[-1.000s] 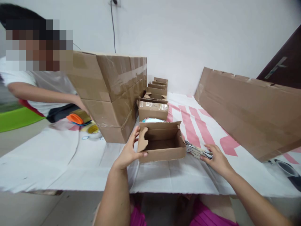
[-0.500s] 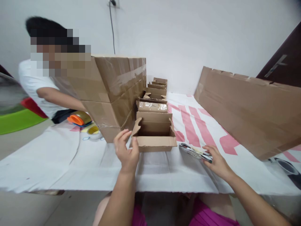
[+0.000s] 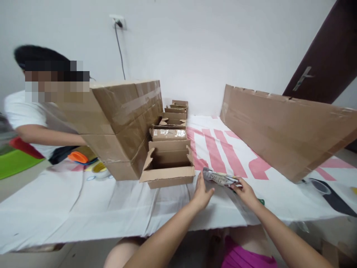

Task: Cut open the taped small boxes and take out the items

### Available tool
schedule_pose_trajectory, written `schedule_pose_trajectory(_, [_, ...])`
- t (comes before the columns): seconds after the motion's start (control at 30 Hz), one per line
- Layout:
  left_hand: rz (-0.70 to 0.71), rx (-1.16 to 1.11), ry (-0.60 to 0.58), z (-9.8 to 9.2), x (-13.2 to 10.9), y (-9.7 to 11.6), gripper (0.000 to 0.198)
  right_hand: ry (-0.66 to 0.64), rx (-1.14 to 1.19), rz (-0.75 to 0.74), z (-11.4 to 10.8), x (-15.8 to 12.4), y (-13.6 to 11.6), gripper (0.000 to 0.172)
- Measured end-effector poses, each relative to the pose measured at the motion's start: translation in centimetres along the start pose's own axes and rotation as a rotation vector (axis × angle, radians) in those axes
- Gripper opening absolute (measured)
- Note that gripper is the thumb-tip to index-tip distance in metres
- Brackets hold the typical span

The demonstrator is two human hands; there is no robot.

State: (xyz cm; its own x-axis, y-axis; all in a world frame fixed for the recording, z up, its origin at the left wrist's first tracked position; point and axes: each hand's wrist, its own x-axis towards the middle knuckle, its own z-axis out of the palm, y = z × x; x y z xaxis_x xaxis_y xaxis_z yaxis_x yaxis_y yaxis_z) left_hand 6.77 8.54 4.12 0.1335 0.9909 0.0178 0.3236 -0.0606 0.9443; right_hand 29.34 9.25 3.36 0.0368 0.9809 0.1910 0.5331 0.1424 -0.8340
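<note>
A small open cardboard box (image 3: 167,169) sits on the white sheet (image 3: 83,208) in front of me, first in a row of similar small boxes (image 3: 170,123) running toward the wall. Just right of it lies a flat printed packet (image 3: 220,178). My right hand (image 3: 245,192) grips the packet's right end with closed fingers. At the packet's left end my left hand (image 3: 202,192) has its fingers stretched out and touching it.
A stack of large taped cartons (image 3: 122,123) stands left of the row. A long cardboard slab (image 3: 281,130) leans on the right. Another person (image 3: 33,119) sits at the left near tape rolls (image 3: 83,158). A dark door (image 3: 320,63) is at the far right.
My left hand let go of the open box and crossed right to the packet. The box now sits farther back in the row. The view shifted right.
</note>
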Motion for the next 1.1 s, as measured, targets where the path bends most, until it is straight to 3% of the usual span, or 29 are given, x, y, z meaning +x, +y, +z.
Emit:
schedule_pose_trajectory(0.13, [0.034,0.031,0.125,0.4,5.1,4.2,0.092,0.104,0.022,0.034,-0.8,6.1,-2.4,0.025])
schedule_pose_trajectory(0.3, [0.085,0.086,0.269,0.1,10.3,11.0,0.093,0.192,0.025,0.035,-3.9,15.8,-6.9,0.018])
schedule_pose_trajectory(0.4, [0.066,0.104,0.294,0.2,11.7,13.4,0.094,0.186,0.043,0.058,-5.4,18.3,-8.3,0.023])
schedule_pose_trajectory(0.5, [0.051,0.121,0.306,0.9,11.2,14.0,0.094,0.177,0.076,0.067,-6.2,17.8,-7.8,0.023])
schedule_pose_trajectory(0.63, [0.027,0.128,0.296,2.3,7.7,11.5,0.094,0.096,0.174,0.054,-6.2,13.4,-4.7,0.026])
schedule_pose_trajectory(0.8, [0.019,-0.095,0.135,2.1,1.2,4.2,0.094,-0.137,0.309,0.048,-4.5,5.7,-0.5,0.049])
schedule_pose_trajectory(0.93, [-0.016,-0.137,0.132,-0.4,-2.9,0.4,0.087,-0.261,0.423,0.075,-1.4,1.6,0.4,0.054])
schedule_pose_trajectory(1.1, [0.040,0.056,0.162,-5.1,-6.1,-0.3,0.067,-0.327,0.432,0.083,2.9,-0.7,-1.2,0.049])
